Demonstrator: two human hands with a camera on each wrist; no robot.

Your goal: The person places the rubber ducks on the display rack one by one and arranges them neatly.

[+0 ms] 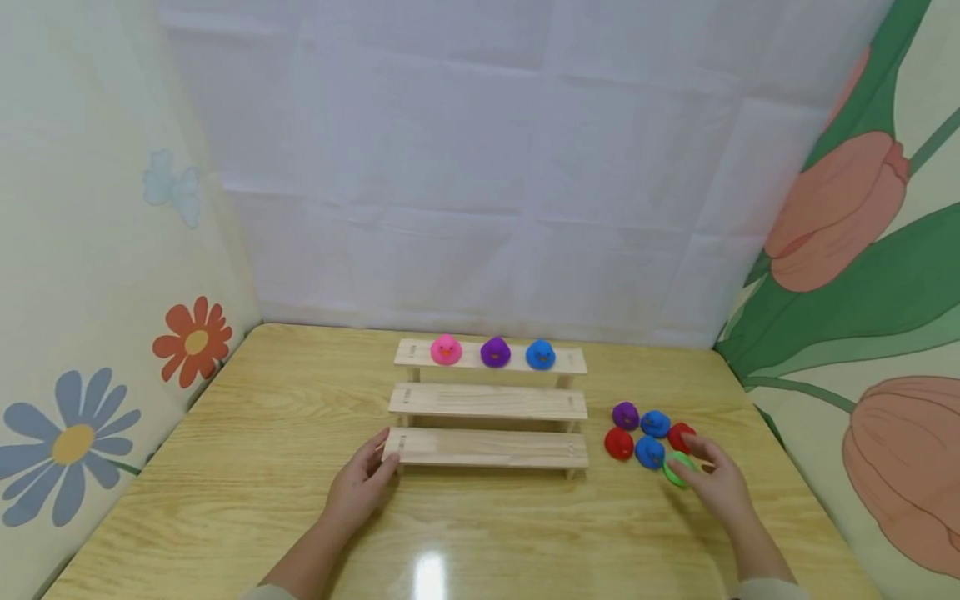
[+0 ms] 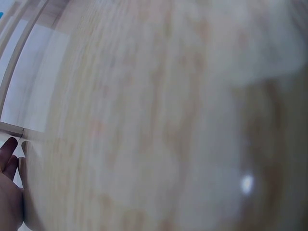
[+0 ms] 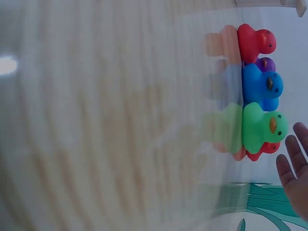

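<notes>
My left hand (image 1: 358,483) holds the left end of the lowest shelf of a three-step wooden rack (image 1: 487,447), thumb at the front and fingers toward the back. In the left wrist view, part of that hand (image 2: 10,192) shows beside the rack at the left edge. On the right, my right hand (image 1: 720,479) reaches over a green rubber duck (image 1: 678,469) with fingers apart. The right wrist view shows the fingers (image 3: 293,156) straight and just apart from the green duck (image 3: 260,127). Pink (image 1: 446,350), purple (image 1: 495,352) and blue (image 1: 541,355) ducks sit on the top shelf.
Around the green duck on the wooden table (image 1: 300,400) lie a purple duck (image 1: 626,415), two red ducks (image 1: 619,443) and two blue ducks (image 1: 650,452). White cloth (image 1: 480,167) hangs behind the table, with flower-printed panels on both sides.
</notes>
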